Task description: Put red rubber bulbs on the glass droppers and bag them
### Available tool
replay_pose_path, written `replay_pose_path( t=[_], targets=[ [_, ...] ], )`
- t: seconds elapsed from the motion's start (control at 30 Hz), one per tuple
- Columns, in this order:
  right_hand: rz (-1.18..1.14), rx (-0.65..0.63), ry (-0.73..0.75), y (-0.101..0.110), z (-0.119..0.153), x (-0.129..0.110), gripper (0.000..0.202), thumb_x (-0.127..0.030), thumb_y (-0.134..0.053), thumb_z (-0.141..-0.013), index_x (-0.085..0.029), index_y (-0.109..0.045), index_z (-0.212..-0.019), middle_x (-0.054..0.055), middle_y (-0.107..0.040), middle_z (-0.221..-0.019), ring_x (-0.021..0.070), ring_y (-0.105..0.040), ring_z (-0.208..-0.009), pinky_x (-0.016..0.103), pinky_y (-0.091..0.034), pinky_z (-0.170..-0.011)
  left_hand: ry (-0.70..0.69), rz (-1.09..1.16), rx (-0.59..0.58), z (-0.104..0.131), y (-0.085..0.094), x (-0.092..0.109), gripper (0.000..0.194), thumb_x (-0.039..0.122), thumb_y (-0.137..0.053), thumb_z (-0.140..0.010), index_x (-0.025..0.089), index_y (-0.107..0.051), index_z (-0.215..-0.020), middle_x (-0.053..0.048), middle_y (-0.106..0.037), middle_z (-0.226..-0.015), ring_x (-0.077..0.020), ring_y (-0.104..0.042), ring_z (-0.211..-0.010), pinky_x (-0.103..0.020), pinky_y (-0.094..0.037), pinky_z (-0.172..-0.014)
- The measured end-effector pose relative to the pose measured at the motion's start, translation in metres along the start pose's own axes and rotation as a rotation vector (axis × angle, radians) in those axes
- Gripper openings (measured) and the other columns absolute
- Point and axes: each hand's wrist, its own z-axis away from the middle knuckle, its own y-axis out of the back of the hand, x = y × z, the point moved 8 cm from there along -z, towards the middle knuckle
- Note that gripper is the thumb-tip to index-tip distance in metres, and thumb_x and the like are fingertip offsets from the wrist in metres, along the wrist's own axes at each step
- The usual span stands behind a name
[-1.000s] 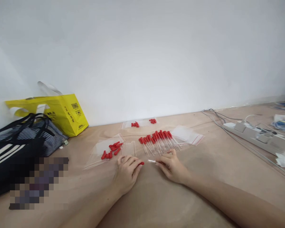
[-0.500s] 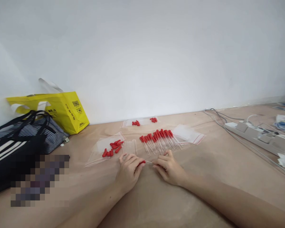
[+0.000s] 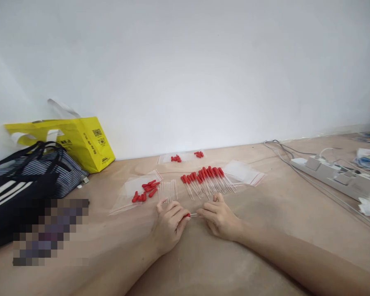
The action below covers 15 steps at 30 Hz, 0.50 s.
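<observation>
My left hand (image 3: 169, 226) pinches a red rubber bulb (image 3: 187, 215), only its end showing past the fingertips. From the bulb a thin clear dropper tube (image 3: 194, 215) runs to my right hand (image 3: 219, 218), whose closed fingers hide its other end. How deep the tube sits in the bulb I cannot tell. Just beyond my hands lies a row of droppers (image 3: 208, 179) with red bulbs on clear tubes. Loose clear tubes (image 3: 168, 190) lie side by side left of that row. Farther left, loose red bulbs (image 3: 148, 189) rest on a clear zip bag (image 3: 125, 201).
Another bag with red bulbs (image 3: 176, 158) lies near the wall. A flat zip bag (image 3: 243, 172) is right of the droppers. Yellow (image 3: 89, 144) and dark bags (image 3: 24, 201) stand at left. A power strip (image 3: 327, 174) with cables is at right.
My hands have come slightly closer together around the bulb and tube, and less of the red bulb shows. The view has shifted slightly; the things on the table stay in place.
</observation>
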Motion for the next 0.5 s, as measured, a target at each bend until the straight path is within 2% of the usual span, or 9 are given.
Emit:
replay_pose_path(
  t=[0.2,0.5],
  targets=[
    [-0.021,-0.004,0.026,-0.0005,-0.0010,-0.0034,0.023,-0.005,-0.033,-0.073,-0.014,-0.055,-0.072,0.000,-0.049,-0.060,0.0100,-0.037,-0.054,0.027,-0.018,-0.062,-0.036,0.014,0.012,0.0004,0.0001,0.0047,0.019,0.022,-0.039,-0.083,0.021,-0.054,-0.072,0.003,-0.059,-0.065,-0.0154,-0.051,-0.075,-0.041,-0.016,-0.088],
    [-0.069,-0.047,-0.030,-0.0087,-0.0017,-0.0006,0.023,-0.009,-0.034,-0.078,-0.014,-0.056,-0.076,0.000,-0.051,-0.061,0.0103,-0.038,-0.056,0.027,-0.019,-0.063,-0.032,0.029,0.001,0.0006,-0.0015,0.0028,0.017,0.022,-0.041,-0.083,0.021,-0.054,-0.073,0.003,-0.060,-0.066,-0.0152,-0.051,-0.076,-0.040,-0.015,-0.089]
  ],
)
